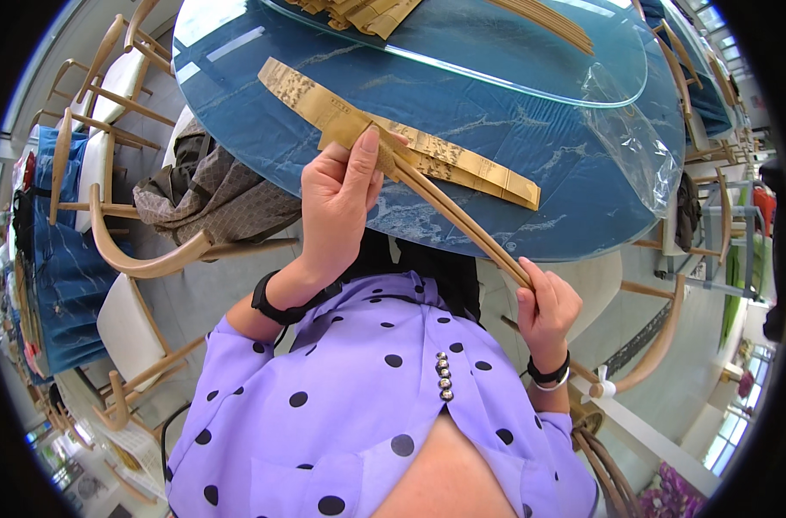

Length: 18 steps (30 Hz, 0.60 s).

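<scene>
My left hand point(341, 194) grips the open end of a tan paper sleeve point(324, 108), thumb pressed on top, above the near edge of a blue marble-pattern round table point(531, 147). A pair of wooden chopsticks point(462, 220) runs from the sleeve's mouth down to the right. My right hand point(546, 306) pinches the chopsticks' lower end. The sleeve overlaps more tan paper sleeves point(470, 168) lying flat on the table. Both wrists wear dark bands, and lilac sleeves with black dots cover my forearms.
A round glass turntable point(531, 73) sits on the table with more sleeves and chopsticks at its far side. A clear plastic bag point(643, 142) lies at the table's right. Wooden chairs point(142, 259) stand to the left, one holding a brown garment point(211, 194); another chair point(660, 345) is at right.
</scene>
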{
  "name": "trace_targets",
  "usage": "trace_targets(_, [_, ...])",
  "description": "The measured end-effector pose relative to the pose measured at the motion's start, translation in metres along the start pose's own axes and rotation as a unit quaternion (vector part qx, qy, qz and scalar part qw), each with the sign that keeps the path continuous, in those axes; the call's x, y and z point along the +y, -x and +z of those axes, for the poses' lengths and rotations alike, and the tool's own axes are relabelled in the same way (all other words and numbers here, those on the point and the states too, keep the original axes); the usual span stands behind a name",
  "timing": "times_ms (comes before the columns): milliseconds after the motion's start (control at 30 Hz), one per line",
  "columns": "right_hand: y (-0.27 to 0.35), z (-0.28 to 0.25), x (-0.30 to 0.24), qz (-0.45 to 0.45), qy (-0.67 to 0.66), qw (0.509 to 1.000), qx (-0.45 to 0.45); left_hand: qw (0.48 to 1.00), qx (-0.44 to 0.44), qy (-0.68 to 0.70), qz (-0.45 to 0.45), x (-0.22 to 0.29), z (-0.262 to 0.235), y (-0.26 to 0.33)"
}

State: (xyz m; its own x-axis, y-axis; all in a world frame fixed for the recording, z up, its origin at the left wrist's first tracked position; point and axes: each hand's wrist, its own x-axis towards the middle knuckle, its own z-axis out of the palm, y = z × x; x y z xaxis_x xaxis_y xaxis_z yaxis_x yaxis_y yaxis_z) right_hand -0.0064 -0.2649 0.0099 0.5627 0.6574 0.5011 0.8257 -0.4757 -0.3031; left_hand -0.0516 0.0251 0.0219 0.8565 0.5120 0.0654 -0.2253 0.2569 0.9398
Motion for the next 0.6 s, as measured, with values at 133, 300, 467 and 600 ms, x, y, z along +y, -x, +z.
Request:
trace_targets(133, [0.017,-0.003,-0.006,-0.002,0.005,0.999,0.044,0.997,-0.032,0.031,-0.058,-0.016,0.007,0.005])
trace_targets(300, [0.018,-0.003,-0.010,0.006,-0.007,0.999,0.050,0.993,-0.052,0.032,-0.097,-0.019,0.015,0.008])
trace_targets(467, [0.012,-0.003,-0.015,0.007,-0.007,0.999,0.047,0.989,-0.054,0.014,-0.137,-0.019,0.014,0.006])
trace_targets(600, [0.013,0.001,-0.013,0.017,-0.025,0.998,0.061,0.989,0.008,0.108,-0.100,-0.018,0.017,0.001])
